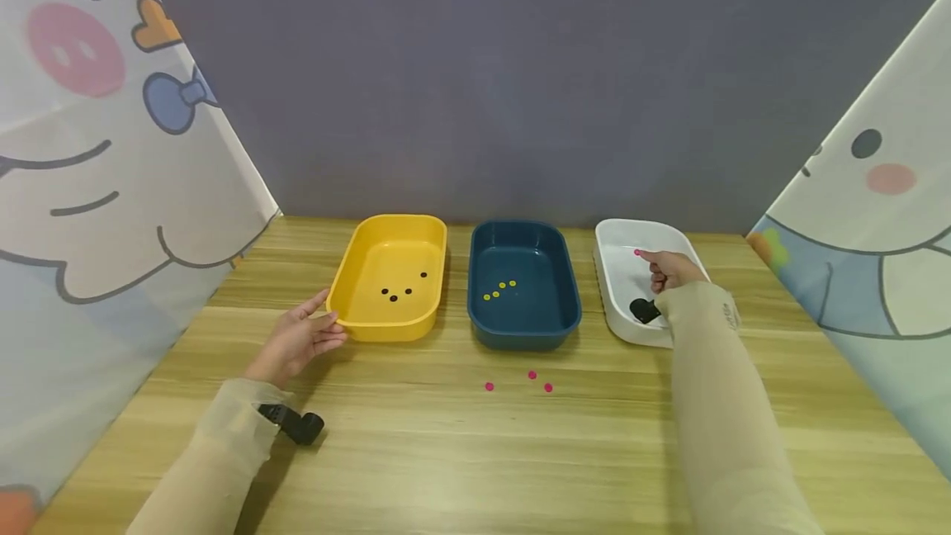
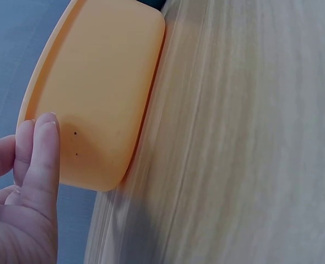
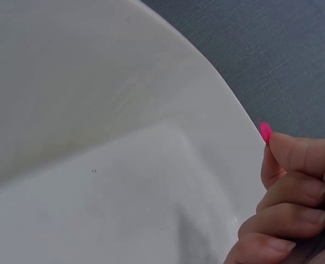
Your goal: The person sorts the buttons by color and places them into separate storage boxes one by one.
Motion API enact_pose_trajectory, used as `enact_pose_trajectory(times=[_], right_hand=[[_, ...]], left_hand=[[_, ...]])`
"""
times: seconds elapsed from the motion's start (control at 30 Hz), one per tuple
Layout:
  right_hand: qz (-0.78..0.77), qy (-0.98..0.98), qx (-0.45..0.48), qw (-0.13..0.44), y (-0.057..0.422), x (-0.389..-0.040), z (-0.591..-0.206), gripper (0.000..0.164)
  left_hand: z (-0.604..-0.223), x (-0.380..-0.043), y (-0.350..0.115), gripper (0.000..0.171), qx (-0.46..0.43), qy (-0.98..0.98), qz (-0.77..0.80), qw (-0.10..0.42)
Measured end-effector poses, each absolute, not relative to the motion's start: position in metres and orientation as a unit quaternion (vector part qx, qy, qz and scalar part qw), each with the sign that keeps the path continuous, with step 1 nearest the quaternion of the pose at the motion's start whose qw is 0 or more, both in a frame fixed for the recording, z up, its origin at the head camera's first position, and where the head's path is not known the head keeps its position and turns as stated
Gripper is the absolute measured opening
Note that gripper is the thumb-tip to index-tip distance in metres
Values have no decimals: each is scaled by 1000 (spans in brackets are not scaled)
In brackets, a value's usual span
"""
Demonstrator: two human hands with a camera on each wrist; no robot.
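Note:
In the head view my right hand (image 1: 672, 269) reaches over the white tray (image 1: 615, 291) and pinches a small pink button (image 1: 636, 253) between thumb and index finger. The right wrist view shows the pink button (image 3: 265, 132) at the fingertips, the other fingers curled into the palm. My left hand (image 1: 297, 341) is at the near left corner of the yellow tray (image 1: 382, 332), its fairly straight fingers touching the rim. Several black buttons (image 1: 394, 298) lie inside the yellow tray. Three pink buttons (image 1: 532, 375) lie loose on the wooden table (image 1: 446, 452).
Between the yellow and white trays stands a dark blue tray (image 1: 523, 340) with several yellow buttons (image 1: 502, 286) in it. A grey wall (image 1: 505, 81) rises behind the trays. Cartoon-printed cloths (image 1: 111, 188) flank the table on both sides.

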State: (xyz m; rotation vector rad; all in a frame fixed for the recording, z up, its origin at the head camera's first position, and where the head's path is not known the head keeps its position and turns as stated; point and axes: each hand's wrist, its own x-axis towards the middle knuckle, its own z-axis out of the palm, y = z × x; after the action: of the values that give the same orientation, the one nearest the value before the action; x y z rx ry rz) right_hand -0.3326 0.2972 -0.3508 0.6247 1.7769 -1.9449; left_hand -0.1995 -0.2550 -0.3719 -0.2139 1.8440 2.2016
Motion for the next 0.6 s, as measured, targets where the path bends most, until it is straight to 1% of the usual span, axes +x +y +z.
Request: enact_pose_trajectory(times=[0.13, 0.23, 0.3, 0.37, 0.43, 0.5, 0.6], right_hand=[[-708, 628, 233, 224, 311, -347, -369, 24], [-718, 614, 227, 235, 348, -389, -419, 29], [-728, 603, 223, 239, 372, -414, -450, 36], [-713, 620, 238, 223, 379, -425, -461, 38], [-685, 652, 259, 196, 362, -409, -442, 35], [-673, 665, 270, 179, 336, -376, -404, 33], [-664, 678, 264, 175, 306, -339, -362, 35]], left_hand=[[-371, -199, -253, 68, -81, 631, 761, 126], [-371, -198, -253, 68, -88, 628, 763, 125], [-372, -198, -252, 68, -90, 627, 763, 126], [-372, -198, -251, 68, -91, 627, 763, 126], [-372, -198, -251, 67, -91, 630, 761, 124], [-371, -199, -252, 67, -89, 632, 760, 125], [-371, -200, -252, 66, -94, 632, 759, 124]])
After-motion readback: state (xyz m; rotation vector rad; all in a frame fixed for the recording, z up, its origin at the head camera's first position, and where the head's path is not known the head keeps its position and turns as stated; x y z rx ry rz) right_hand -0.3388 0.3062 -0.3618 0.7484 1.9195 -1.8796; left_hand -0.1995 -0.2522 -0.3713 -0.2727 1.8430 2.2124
